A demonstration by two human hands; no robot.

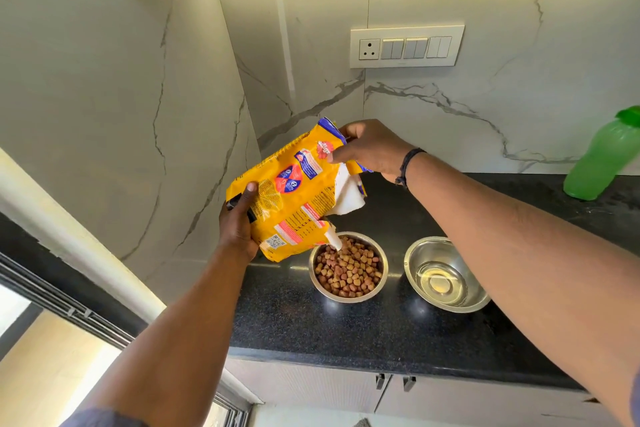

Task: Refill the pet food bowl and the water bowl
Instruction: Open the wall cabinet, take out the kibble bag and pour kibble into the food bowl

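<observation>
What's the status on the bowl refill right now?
Left hand and right hand both gripping yellow food bag, tilted over food bowl. Kibble in. Water bowl holds shallow water. Nothing blocking.

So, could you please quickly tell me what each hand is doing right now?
Left hand: closed on the yellow food bag, lower side.
Right hand: closed on the bag's upper end.

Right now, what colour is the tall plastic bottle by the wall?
The plastic bottle is bright green, seen in the head view.
</observation>
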